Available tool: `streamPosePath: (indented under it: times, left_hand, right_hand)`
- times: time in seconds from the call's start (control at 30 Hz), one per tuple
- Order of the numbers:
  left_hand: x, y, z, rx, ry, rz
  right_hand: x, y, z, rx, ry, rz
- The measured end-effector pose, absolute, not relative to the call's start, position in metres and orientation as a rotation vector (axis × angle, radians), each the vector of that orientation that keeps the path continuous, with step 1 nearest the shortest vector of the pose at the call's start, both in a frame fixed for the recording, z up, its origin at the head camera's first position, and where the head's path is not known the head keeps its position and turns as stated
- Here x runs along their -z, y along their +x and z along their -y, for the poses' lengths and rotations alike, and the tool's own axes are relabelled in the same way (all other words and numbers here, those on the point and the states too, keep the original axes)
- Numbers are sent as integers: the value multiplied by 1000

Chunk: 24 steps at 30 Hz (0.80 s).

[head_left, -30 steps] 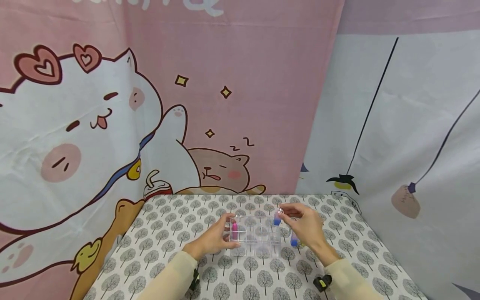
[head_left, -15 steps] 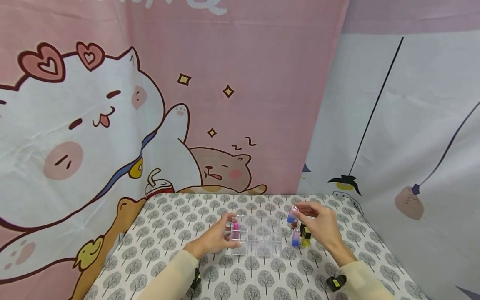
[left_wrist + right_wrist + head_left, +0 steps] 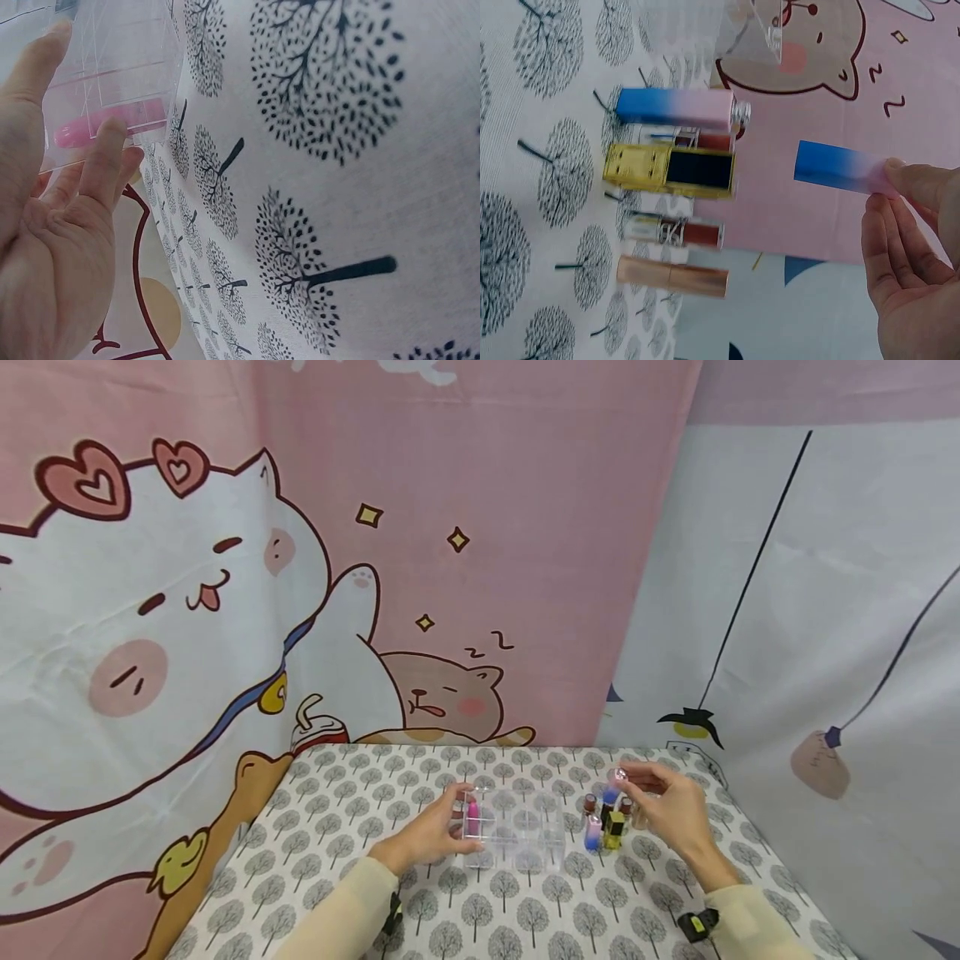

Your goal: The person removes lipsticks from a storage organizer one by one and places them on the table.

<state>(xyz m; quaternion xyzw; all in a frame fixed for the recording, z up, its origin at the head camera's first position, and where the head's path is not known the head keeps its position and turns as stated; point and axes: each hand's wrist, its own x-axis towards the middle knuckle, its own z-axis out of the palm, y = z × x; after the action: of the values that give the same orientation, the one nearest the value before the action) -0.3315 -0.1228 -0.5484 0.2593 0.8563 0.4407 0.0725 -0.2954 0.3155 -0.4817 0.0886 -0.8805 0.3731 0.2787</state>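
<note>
A clear compartmented organizer (image 3: 525, 841) stands on the patterned cloth, its left end held between the thumb and fingers of my left hand (image 3: 422, 837). Inside its left side is a bright pink tube (image 3: 112, 124), seen through the plastic. My right hand (image 3: 673, 810) pinches the pink end of a pink-to-blue lipstick tube (image 3: 836, 166), raised above the cloth with its blue end downward. Below it stand a matching pink-to-blue tube (image 3: 675, 106), a yellow tube with a black section (image 3: 634, 169), brown-capped lip gloss tubes (image 3: 699, 233) and a rose-gold tube (image 3: 671, 276).
The tree-print cloth (image 3: 442, 914) covers the table. A pink curtain with cartoon animals (image 3: 555, 568) hangs behind, and a pale one (image 3: 750, 593) at the right. The standing tubes are grouped close together, right of the organizer.
My right hand has carried the pink-to-blue lipstick tube rightward, from above the organizer's right end to above the other tubes. My left hand stays at the organizer.
</note>
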Motion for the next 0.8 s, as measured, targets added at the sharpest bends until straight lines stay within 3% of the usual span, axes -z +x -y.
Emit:
streamPosePath:
  times: [0.8]
  left_hand:
    - [549,-333,123,-1317,787,-2577]
  right_hand:
    - [507,-296,-360,-960,154,2506]
